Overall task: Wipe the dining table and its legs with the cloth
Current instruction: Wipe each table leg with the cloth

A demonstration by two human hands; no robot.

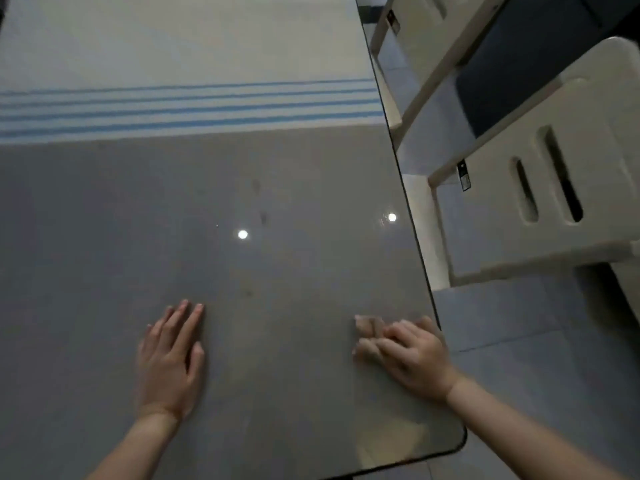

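Blurring right hand (412, 355) hides any cloth.

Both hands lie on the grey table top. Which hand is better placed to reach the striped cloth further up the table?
Probably the left hand: its fingers already point straight at the striped cloth. The right hand sits near the table edge, turned sideways.

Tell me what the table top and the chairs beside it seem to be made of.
The table top looks like glossy glass or polished stone, grey; it mirrors two ceiling lights and has a thin dark rounded edge. The chairs look like cream painted wood or moulded plastic, smooth, with cut slots; which one is unclear.
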